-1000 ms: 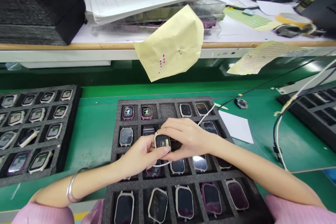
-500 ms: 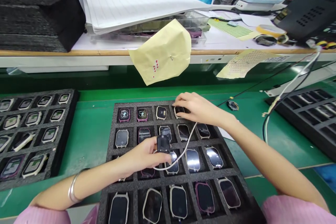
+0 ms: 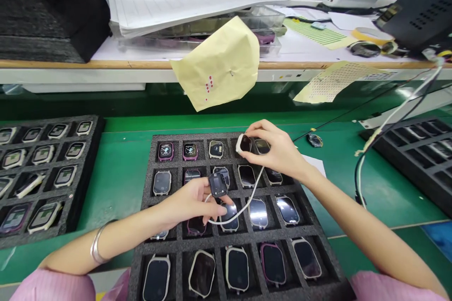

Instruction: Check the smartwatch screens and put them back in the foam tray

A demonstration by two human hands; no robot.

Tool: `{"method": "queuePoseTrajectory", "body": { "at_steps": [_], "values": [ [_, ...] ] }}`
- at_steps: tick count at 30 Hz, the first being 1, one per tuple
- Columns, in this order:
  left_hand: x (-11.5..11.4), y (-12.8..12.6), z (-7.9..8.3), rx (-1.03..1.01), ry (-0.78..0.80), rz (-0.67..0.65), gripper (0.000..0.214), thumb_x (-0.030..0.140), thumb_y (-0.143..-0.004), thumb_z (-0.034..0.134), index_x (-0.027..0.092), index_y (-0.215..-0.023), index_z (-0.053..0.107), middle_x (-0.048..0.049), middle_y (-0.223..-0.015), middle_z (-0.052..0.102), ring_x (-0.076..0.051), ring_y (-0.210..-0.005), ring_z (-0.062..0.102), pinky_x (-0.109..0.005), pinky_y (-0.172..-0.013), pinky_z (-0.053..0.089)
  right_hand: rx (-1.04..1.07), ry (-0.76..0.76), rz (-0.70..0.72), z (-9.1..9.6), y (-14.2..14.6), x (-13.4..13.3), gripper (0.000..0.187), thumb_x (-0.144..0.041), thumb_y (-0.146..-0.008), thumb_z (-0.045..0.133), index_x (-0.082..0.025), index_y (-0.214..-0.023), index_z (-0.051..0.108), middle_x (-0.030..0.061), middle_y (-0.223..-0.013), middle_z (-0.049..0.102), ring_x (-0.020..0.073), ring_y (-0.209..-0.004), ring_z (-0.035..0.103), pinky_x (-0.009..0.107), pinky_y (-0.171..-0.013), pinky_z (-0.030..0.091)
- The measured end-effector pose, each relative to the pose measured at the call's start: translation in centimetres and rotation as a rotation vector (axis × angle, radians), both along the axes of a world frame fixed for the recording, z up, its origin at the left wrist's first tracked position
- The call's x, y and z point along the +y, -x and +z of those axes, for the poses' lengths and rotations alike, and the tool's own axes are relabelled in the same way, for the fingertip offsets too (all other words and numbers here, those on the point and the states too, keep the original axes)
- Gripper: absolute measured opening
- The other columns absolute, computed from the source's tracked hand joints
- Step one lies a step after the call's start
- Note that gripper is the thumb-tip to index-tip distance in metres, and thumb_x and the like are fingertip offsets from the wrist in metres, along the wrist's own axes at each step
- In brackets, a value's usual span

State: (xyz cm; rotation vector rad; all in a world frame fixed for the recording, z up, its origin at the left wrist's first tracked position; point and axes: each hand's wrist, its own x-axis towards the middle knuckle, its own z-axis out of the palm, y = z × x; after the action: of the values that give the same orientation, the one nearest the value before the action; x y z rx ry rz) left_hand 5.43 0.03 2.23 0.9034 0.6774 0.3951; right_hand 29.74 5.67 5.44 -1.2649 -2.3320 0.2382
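Note:
In my left hand (image 3: 187, 203) is a small black square charging dock (image 3: 218, 185), pinched between thumb and fingers, with a white cable (image 3: 231, 220) looping away from it toward my right wrist. My right hand (image 3: 277, 150) grips a smartwatch case (image 3: 244, 144) by its edges, tilted up above its slot in the back row. Both hands are over a black foam tray (image 3: 247, 239) whose slots hold several strapless smartwatches, pale-framed and purple-framed. Two purple watches (image 3: 165, 151) at the back left have lit screens; most other screens are dark.
Another foam tray (image 3: 76, 214) of watches lies at left, and a third tray (image 3: 406, 150) at right. A small round item (image 3: 314, 139) on a black wire sits behind my right arm. Above runs a shelf (image 3: 134, 75) with papers, tape and a hanging yellow sheet (image 3: 219, 66).
My right hand has lifted the smartwatch from its back-row slot and tilted it. The charging dock in my left hand has turned slightly. The view has shifted a little.

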Motion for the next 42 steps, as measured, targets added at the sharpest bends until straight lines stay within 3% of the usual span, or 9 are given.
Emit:
{"method": "queuePoseTrajectory", "body": {
  "at_steps": [2, 4, 6, 10, 14, 20, 25, 32, 42],
  "values": [
    [0.1, 0.0, -0.1, 0.003, 0.003, -0.014, 0.037, 0.024, -0.068, 0.081, 0.012, -0.097, 0.061, -0.0084, -0.098, 0.068, -0.007, -0.057, 0.05, -0.02, -0.047, 0.04, 0.144, 0.06, 0.169, 0.5, 1.3, -1.9, 0.029, -0.029, -0.079, 0.073, -0.017, -0.103, 0.064, 0.0112, -0.107, 0.064, 0.0266, -0.099, 0.064, 0.039, -0.086, 0.054],
    [0.0, 0.1, -0.2, 0.009, -0.005, -0.014, 0.04, 0.025, -0.065, 0.084, 0.013, -0.094, 0.06, -0.0024, -0.086, 0.065, -0.008, -0.059, 0.051, -0.019, -0.048, 0.039, 0.083, 0.128, 0.324, 0.7, 2.8, -3.6, 0.034, -0.026, -0.078, 0.074, -0.016, -0.108, 0.063, 0.013, -0.115, 0.065, 0.0272, -0.105, 0.064, 0.039, -0.09, 0.054],
    [-0.1, 0.3, -0.5, 0.023, -0.04, -0.007, 0.039, 0.028, -0.065, 0.084, 0.014, -0.09, 0.058, 0.0032, -0.073, 0.058, -0.008, -0.056, 0.048, -0.019, -0.047, 0.036, -0.016, 0.125, 0.381, 0.7, 4.1, -4.7, 0.03, -0.023, -0.08, 0.072, -0.014, -0.107, 0.062, 0.0137, -0.111, 0.068, 0.0277, -0.099, 0.067, 0.041, -0.087, 0.055],
    [-0.5, 0.4, -0.9, 0.067, -0.159, 0.028, 0.035, 0.041, -0.078, 0.073, 0.014, -0.091, 0.055, 0.0089, -0.055, 0.047, -0.006, -0.043, 0.039, -0.019, -0.043, 0.028, -0.127, 0.082, 0.417, 0.8, 5.1, -4.9, 0.036, -0.023, -0.081, 0.075, -0.009, -0.112, 0.061, 0.0153, -0.108, 0.071, 0.0292, -0.096, 0.068, 0.043, -0.084, 0.057],
    [-0.7, 0.4, -1.0, 0.075, -0.168, 0.079, 0.033, 0.044, -0.084, 0.066, 0.016, -0.092, 0.053, 0.0093, -0.046, 0.049, -0.006, -0.035, 0.037, -0.019, -0.038, 0.025, -0.149, 0.066, 0.457, 0.8, 5.0, -4.2, 0.039, -0.026, -0.085, 0.073, -0.008, -0.117, 0.059, 0.0162, -0.113, 0.069, 0.0293, -0.098, 0.068, 0.043, -0.083, 0.057],
    [-0.6, 0.7, -0.6, 0.039, -0.095, 0.082, 0.032, 0.045, -0.083, 0.067, 0.016, -0.083, 0.052, 0.009, -0.043, 0.048, -0.005, -0.032, 0.034, -0.017, -0.035, 0.023, 0.02, 0.024, 0.434, -1.0, 5.1, -4.7, 0.035, -0.03, -0.093, 0.061, -0.009, -0.12, 0.056, 0.0167, -0.109, 0.069, 0.0272, -0.097, 0.068, 0.04, -0.081, 0.057],
    [-0.6, 0.9, -0.3, 0.066, -0.068, 0.041, 0.032, 0.043, -0.084, 0.066, 0.017, -0.075, 0.05, 0.01, -0.04, 0.043, -0.004, -0.031, 0.031, -0.016, -0.034, 0.02, 0.184, 0.049, 0.43, -2.2, 5.1, -5.0, 0.036, -0.031, -0.09, 0.063, -0.012, -0.119, 0.054, 0.0132, -0.099, 0.069, 0.0235, -0.086, 0.069, 0.035, -0.072, 0.058],
    [-0.6, 0.8, -0.2, 0.069, -0.051, 0.032, 0.029, 0.042, -0.084, 0.066, 0.017, -0.078, 0.052, 0.0112, -0.041, 0.041, -0.004, -0.031, 0.031, -0.015, -0.032, 0.02, 0.262, 0.094, 0.437, -2.7, 5.0, -5.0, 0.041, -0.034, -0.088, 0.067, -0.012, -0.119, 0.054, 0.011, -0.092, 0.069, 0.0211, -0.081, 0.067, 0.032, -0.068, 0.058],
    [-0.7, 0.7, -0.3, 0.115, -0.093, 0.025, 0.033, 0.045, -0.082, 0.067, 0.015, -0.076, 0.055, 0.0092, -0.042, 0.044, -0.004, -0.032, 0.034, -0.015, -0.032, 0.024, 0.257, 0.083, 0.478, -2.8, 4.7, -5.0, 0.037, -0.037, -0.091, 0.065, -0.013, -0.117, 0.053, 0.0115, -0.099, 0.07, 0.0214, -0.085, 0.068, 0.032, -0.07, 0.057]
  ]
}}
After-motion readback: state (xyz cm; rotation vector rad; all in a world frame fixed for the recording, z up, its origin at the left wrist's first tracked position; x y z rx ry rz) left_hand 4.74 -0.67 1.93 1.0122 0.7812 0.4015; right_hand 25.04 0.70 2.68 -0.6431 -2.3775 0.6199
